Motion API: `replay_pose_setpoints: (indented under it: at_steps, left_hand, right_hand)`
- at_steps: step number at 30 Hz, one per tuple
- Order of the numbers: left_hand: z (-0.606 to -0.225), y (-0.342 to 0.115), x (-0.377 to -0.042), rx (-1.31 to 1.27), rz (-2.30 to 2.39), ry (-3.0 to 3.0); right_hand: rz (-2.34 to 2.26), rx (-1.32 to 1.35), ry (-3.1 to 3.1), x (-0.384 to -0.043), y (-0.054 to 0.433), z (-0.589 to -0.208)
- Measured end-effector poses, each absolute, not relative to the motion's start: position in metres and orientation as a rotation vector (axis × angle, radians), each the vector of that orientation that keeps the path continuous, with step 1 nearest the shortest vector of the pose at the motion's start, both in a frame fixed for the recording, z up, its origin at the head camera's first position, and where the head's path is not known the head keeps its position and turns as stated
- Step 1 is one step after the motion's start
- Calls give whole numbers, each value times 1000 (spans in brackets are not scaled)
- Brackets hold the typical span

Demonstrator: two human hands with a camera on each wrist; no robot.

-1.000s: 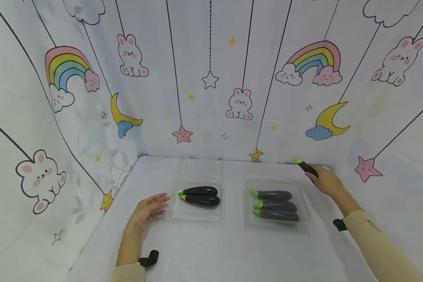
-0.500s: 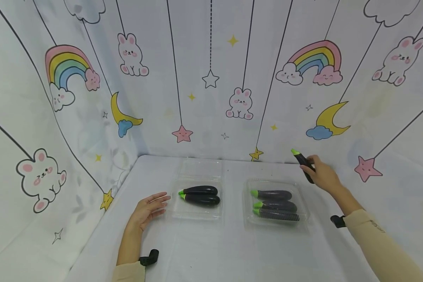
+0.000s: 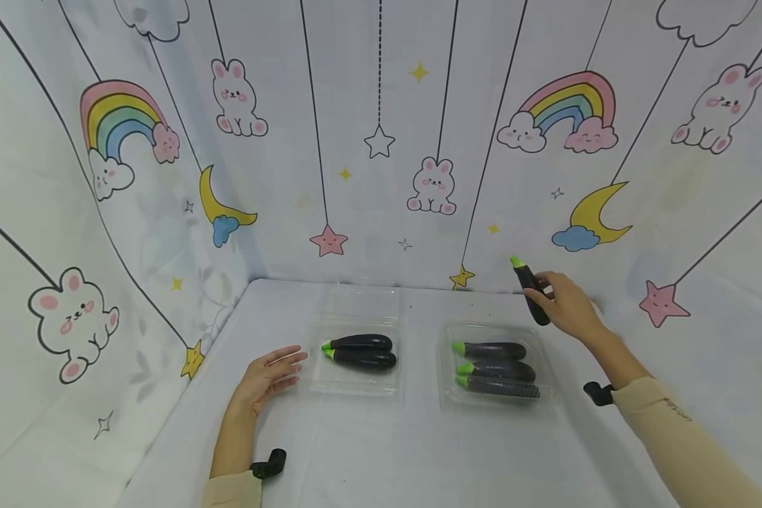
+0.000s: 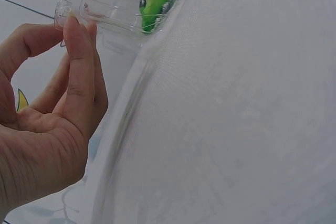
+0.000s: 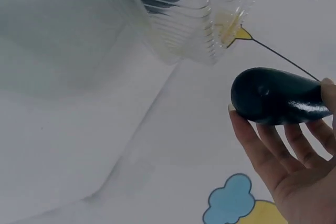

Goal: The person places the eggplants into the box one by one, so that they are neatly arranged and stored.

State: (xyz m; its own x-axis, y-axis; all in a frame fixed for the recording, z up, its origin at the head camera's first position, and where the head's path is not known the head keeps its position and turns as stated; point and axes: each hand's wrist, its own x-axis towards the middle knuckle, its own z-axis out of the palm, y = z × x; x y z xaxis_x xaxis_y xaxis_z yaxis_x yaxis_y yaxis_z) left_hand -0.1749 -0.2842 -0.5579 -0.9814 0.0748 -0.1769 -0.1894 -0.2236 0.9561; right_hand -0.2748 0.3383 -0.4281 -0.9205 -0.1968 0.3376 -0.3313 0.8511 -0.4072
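My right hand [image 3: 570, 305] holds a dark eggplant [image 3: 533, 291] with a bright green stem above the table, behind the right-hand box; in the right wrist view the fingers lie along the eggplant [image 5: 278, 97]. My left hand [image 3: 267, 379] is at the left side of an open clear plastic box [image 3: 355, 387]. In the left wrist view, thumb and fingertips pinch the rim of that box [image 4: 113, 3]. Two eggplants [image 3: 362, 351] lie side by side in it, stems to the left.
A second clear plastic box [image 3: 447, 395] stands to the right with three eggplants [image 3: 498, 369] in it. Both boxes rest on a white-covered table [image 3: 381, 451]. A printed cloth [image 3: 381, 204] hangs behind the table.
My right hand has moved left and slightly up with the eggplant, which now stands more upright. The left hand and both boxes stay where they were.
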Motion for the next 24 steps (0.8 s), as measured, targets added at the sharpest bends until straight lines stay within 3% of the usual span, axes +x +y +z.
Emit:
replay_pose_setpoints:
  at_steps: [24]
  left_hand:
    - [-555, -283, -174, -141, 2310, 1837]
  right_hand:
    - [731, 555, -2742, -263, 276, -408]
